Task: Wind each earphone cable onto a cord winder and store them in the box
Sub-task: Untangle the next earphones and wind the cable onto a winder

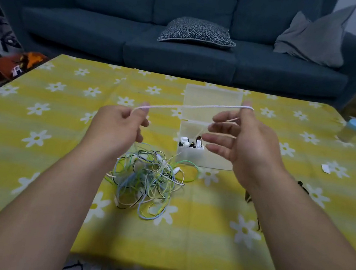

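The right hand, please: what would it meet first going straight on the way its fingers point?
Probably the left hand, which pinches the white cable: the right hand points its spread fingers towards it. The box seems lower, though depth is unclear.

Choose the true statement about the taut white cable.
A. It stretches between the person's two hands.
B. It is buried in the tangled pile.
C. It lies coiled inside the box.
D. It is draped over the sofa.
A: the white cable runs from the pinching fingers of the left hand to the raised forefinger of the right hand.
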### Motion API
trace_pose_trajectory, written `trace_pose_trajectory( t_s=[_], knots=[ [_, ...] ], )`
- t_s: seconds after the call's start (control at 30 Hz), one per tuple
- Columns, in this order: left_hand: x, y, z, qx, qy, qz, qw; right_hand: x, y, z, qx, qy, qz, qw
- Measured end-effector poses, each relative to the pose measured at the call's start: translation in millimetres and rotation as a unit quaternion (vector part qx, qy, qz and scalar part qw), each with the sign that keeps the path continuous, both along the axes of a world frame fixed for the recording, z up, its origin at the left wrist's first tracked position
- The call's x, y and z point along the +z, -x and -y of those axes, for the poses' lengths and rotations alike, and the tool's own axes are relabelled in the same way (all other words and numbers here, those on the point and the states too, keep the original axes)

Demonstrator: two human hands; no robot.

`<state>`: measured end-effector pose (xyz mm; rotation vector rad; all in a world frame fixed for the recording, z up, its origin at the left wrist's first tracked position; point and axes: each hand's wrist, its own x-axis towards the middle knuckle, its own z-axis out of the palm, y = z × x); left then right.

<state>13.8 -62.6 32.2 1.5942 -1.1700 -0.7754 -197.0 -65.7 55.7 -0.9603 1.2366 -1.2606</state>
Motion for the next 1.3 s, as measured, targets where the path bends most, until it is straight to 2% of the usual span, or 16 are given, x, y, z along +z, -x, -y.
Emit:
trace_pose_trajectory(
  t_s=[0.07,0.13,0.27,0.37,0.4,0.47,0.53,0.57,0.67,0.73,0.8,0.97,1.03,1.13,1.2,1.3],
  knots=[
    [3,4,0,0.012,-0.019,-0.098,0.995,-3,6,0,-0.005,-0.047,0.008,0.999],
    [8,10,-1,0.056,0.003,-0.14,0.989,-8,9,0,-0.017,-0.084,0.007,0.996],
    [16,3,1,0.167,0.156,-0.016,0.973,-11,17,5,-0.087,-0.074,0.014,0.993],
    [14,-4,5,0.185,0.17,0.05,0.967,-7,26,9,-0.133,-0.028,0.106,0.985],
    [14,-2,5,0.175,0.156,0.022,0.972,-5,28,9,-0.122,-0.012,0.155,0.98],
    [17,6,5,0.148,0.08,-0.121,0.978,0,33,8,-0.059,-0.002,0.241,0.969],
    [21,12,6,0.135,0.008,-0.235,0.963,1,38,6,0.006,-0.021,0.257,0.966],
    [21,10,6,0.143,0.006,-0.237,0.961,0,39,6,0.015,-0.035,0.237,0.971],
    [20,-3,9,0.176,0.109,-0.135,0.969,-6,40,7,-0.077,-0.022,0.047,0.996],
    [19,-11,11,0.201,0.17,-0.031,0.964,-8,44,9,-0.16,0.027,-0.076,0.984],
    [18,-13,11,0.233,0.187,0.021,0.954,-8,50,9,-0.221,0.057,-0.136,0.964],
    [23,-12,5,0.259,0.225,0.036,0.939,-9,60,9,-0.281,0.142,-0.228,0.921],
    [23,-11,2,0.254,0.194,0.103,0.942,-10,60,10,-0.283,0.145,-0.202,0.926],
    [18,-11,2,0.237,0.112,0.222,0.939,-3,59,10,-0.268,0.115,-0.044,0.955],
    [13,-10,5,0.189,0.064,0.262,0.944,1,58,9,-0.182,0.061,0.032,0.981],
    [8,2,3,0.055,0.018,0.272,0.96,1,49,7,-0.03,0.04,0.02,0.999]
  ],
)
